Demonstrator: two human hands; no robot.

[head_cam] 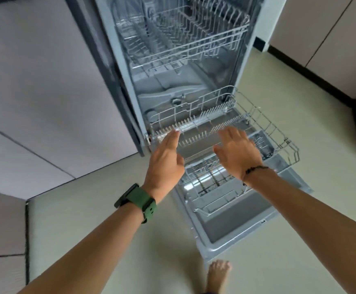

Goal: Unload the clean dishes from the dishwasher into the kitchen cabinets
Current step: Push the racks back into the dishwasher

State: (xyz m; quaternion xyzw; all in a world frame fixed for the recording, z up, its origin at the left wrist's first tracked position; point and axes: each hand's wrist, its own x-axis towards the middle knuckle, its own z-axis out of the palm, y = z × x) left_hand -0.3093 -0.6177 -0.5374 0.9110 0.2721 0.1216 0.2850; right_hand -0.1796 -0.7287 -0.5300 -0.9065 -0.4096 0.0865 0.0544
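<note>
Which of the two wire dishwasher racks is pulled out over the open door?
The lower grey wire rack, beneath both hands. The upper grey wire rack sits inside the tub.

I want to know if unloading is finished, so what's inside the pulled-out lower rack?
The lower rack shows only bare wire tines, no dishes. The left hand and right hand reach over its middle and cover part of it, so that patch cannot be checked.

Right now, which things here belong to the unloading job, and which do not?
Belong to the job:
lower rack, pulled out, no dishes visible
upper rack
dishwasher door, open
left hand and right hand, holding nothing

Not part of it:
green watch
bare foot
</note>
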